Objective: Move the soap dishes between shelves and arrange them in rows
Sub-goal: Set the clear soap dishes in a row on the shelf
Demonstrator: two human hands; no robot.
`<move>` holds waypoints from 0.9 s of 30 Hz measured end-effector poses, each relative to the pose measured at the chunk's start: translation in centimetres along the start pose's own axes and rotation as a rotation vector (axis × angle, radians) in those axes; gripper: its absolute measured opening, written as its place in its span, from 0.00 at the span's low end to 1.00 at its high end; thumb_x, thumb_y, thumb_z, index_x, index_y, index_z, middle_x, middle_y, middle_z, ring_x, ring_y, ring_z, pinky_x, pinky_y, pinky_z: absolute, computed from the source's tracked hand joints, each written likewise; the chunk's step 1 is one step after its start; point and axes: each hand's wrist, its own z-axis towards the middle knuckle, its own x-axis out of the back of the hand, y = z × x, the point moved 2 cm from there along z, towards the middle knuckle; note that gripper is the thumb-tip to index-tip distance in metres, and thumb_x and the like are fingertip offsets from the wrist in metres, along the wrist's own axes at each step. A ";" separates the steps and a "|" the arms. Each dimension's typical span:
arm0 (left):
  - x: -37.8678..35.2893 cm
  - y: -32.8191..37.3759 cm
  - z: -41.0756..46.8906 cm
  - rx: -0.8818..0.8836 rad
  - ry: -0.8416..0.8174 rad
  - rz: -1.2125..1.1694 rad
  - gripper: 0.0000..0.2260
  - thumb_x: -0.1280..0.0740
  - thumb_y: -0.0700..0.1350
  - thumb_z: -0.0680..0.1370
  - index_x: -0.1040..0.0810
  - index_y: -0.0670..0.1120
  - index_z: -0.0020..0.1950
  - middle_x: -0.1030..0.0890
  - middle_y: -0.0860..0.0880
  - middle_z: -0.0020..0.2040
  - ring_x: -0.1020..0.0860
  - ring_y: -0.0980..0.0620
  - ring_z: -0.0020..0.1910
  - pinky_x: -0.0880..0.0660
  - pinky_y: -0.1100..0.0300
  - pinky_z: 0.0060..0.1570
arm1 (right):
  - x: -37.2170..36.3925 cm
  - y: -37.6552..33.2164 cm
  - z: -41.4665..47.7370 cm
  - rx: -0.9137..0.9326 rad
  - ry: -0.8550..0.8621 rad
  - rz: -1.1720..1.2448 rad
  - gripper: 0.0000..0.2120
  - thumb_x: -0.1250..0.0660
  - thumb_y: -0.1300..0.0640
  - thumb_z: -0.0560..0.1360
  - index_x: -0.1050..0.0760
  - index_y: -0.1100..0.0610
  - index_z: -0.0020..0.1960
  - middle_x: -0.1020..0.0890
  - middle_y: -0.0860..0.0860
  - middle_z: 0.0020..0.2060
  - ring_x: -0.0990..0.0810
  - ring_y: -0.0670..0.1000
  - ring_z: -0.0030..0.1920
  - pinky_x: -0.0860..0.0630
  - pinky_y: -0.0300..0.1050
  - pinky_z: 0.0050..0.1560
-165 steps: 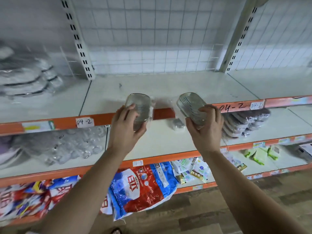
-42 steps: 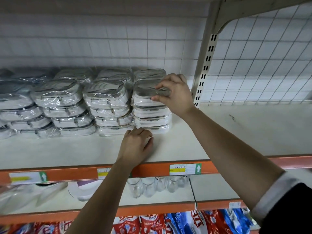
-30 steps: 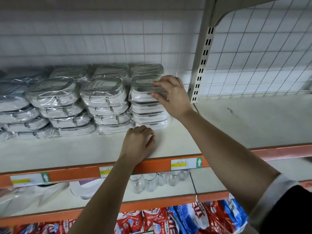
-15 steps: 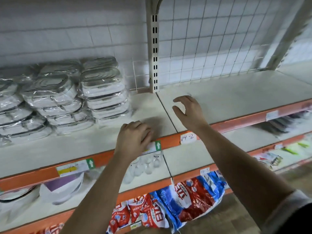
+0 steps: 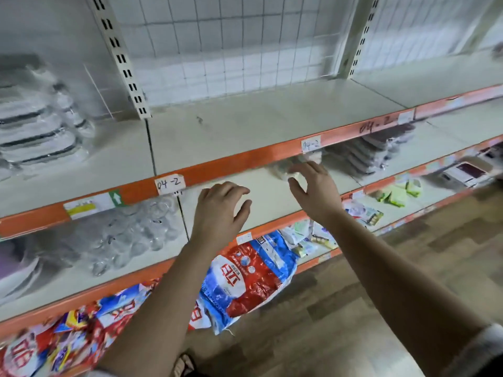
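Far left on the cream upper shelf [image 5: 245, 126], stacked oval soap dishes in glossy clear wrap [image 5: 40, 131] sit blurred. My left hand [image 5: 220, 210] hovers, fingers spread, empty. My right hand [image 5: 315, 191] is equally loose, just beside a small crinkly wrapped packet [image 5: 288, 167].

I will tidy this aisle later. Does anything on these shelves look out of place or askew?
Yes. The large red, blue and white bag on the lowest shelf sticks out past the orange edge and sags toward the floor. The soap dishes at upper left look neatly stacked, though blurred.
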 end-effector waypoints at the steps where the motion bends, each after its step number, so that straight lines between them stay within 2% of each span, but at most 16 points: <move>1: -0.9 1.5 0.0 0.020 -0.013 0.009 0.16 0.40 0.52 0.78 0.18 0.46 0.54 0.18 0.49 0.49 0.19 0.45 0.48 0.27 0.51 0.48 | 0.6 1.5 -0.9 -0.005 -0.018 -0.012 0.10 0.33 0.60 0.77 0.21 0.59 0.57 0.19 0.55 0.54 0.24 0.58 0.57 0.29 0.46 0.51; 5: -4.2 5.5 0.6 0.087 -0.119 0.040 0.18 0.43 0.53 0.78 0.19 0.46 0.57 0.17 0.48 0.51 0.19 0.44 0.49 0.27 0.50 0.50 | 2.1 6.3 -3.3 -0.044 -0.069 -0.032 0.11 0.33 0.60 0.77 0.21 0.60 0.59 0.19 0.57 0.55 0.24 0.61 0.57 0.28 0.50 0.55; 9: -8.0 7.4 1.7 0.082 -0.221 0.064 0.20 0.44 0.54 0.78 0.19 0.46 0.59 0.18 0.46 0.52 0.19 0.42 0.48 0.26 0.49 0.50 | 1.6 10.4 -4.0 -0.101 -0.109 -0.052 0.13 0.32 0.58 0.77 0.21 0.60 0.60 0.19 0.56 0.56 0.24 0.61 0.58 0.27 0.51 0.55; 14: -13.7 7.7 3.4 0.092 -0.234 0.046 0.20 0.44 0.54 0.78 0.21 0.45 0.61 0.19 0.47 0.54 0.20 0.42 0.50 0.27 0.48 0.50 | -1.2 15.3 -2.2 -0.139 -0.152 -0.030 0.14 0.33 0.57 0.77 0.22 0.60 0.61 0.20 0.56 0.58 0.25 0.62 0.59 0.25 0.54 0.55; 22: -25.0 6.2 8.7 0.127 -0.260 -0.003 0.22 0.44 0.53 0.78 0.22 0.43 0.63 0.20 0.45 0.59 0.21 0.41 0.56 0.26 0.46 0.54 | -7.2 24.8 1.5 -0.192 -0.165 -0.030 0.16 0.31 0.56 0.76 0.22 0.60 0.63 0.21 0.57 0.60 0.26 0.61 0.60 0.27 0.51 0.55; 27: -30.7 4.7 10.7 0.135 -0.262 -0.001 0.21 0.43 0.53 0.78 0.22 0.43 0.64 0.21 0.44 0.60 0.22 0.41 0.58 0.27 0.46 0.55 | -10.6 30.1 3.3 -0.235 -0.152 -0.008 0.17 0.32 0.56 0.77 0.23 0.59 0.64 0.23 0.56 0.63 0.27 0.60 0.63 0.32 0.45 0.58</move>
